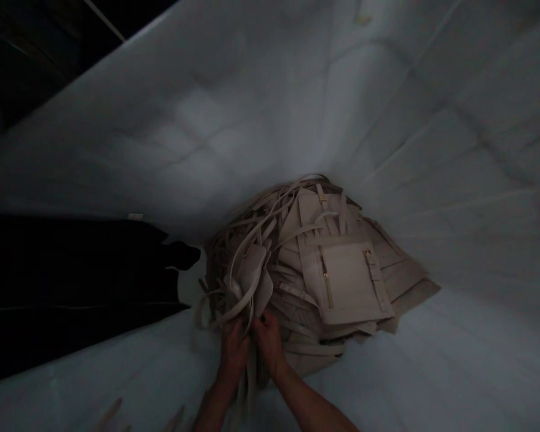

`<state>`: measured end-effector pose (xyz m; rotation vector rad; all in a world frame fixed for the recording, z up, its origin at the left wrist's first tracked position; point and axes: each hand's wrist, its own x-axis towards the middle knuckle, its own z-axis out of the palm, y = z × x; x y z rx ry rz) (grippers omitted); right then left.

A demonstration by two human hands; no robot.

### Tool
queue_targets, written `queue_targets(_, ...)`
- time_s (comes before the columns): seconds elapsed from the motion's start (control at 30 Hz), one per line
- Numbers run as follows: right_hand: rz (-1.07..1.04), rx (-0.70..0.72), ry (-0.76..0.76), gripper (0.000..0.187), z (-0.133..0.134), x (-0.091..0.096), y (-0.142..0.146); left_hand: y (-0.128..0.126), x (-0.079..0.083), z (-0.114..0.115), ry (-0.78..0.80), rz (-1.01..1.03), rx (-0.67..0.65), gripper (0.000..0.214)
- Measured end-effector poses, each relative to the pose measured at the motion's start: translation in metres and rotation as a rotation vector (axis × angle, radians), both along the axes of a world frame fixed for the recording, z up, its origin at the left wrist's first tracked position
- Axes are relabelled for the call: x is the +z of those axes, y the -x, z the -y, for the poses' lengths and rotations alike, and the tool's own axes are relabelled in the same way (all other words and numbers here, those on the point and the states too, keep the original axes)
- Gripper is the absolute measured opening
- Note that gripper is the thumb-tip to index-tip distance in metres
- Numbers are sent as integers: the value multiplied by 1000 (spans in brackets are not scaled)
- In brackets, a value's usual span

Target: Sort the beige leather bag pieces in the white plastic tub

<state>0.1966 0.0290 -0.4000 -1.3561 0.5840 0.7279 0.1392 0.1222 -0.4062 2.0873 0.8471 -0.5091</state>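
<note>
A heap of beige bag parts lies low in the middle of the head view. Near its front left edge, my left hand (234, 343) is closed on thin beige straps (240, 305). My right hand (269, 341) is right beside it, with its fingers pinched at the lower end of a beige flap piece (264, 291). Several strap ends hang down between my wrists. To the right of my hands rests a flat beige bag panel (348, 281) with gold zippers. The dim light and some blur hide the exact grip of the fingertips.
Pale, creased sheeting (261, 114) rises behind the heap and to its right like walls. More pale sheeting (468, 366) spreads in front. A black area (72, 282) borders the heap on the left. Blurred beige strips (110, 414) show at the bottom left.
</note>
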Motion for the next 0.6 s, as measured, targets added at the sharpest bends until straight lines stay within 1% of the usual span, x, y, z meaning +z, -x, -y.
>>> queue_targets(0.07, -33, -2, 6, 17, 1, -6, 0, -3, -4, 5, 12, -11, 39, 40)
queue_targets(0.1, -42, 13, 7, 17, 2, -9, 1, -4, -6, 8, 28, -1, 38, 44)
queue_targets(0.2, -32, 135, 55, 20, 1, -14, -1, -5, -7, 16, 64, 36, 12, 59)
queue_targets(0.27, 13, 274, 144, 19, -2, -13, -5, -7, -8, 18, -24, -10, 63, 56)
queue_targets(0.33, 78, 423, 266, 18, -5, -8, -8, -11, -10, 17, -149, -54, 118, 43)
queue_targets(0.37, 114, 492, 321, 17, -7, -4, -9, -15, -12, 15, -188, -55, 130, 39)
queue_targets(0.43, 194, 617, 380, 18, -7, 3, -10, -24, -14, 12, -196, -34, 110, 34)
queue_targets(0.5, 264, 717, 354, 21, -2, 9, -13, -32, -13, 4, -183, -55, 59, 34)
queue_targets(0.53, 286, 741, 338, 22, 4, 10, -18, -35, -11, -1, -197, -77, 28, 34)
queue_targets(0.6, 331, 683, 364, 27, 24, 8, -41, -38, -4, -18, -227, -112, -25, 37)
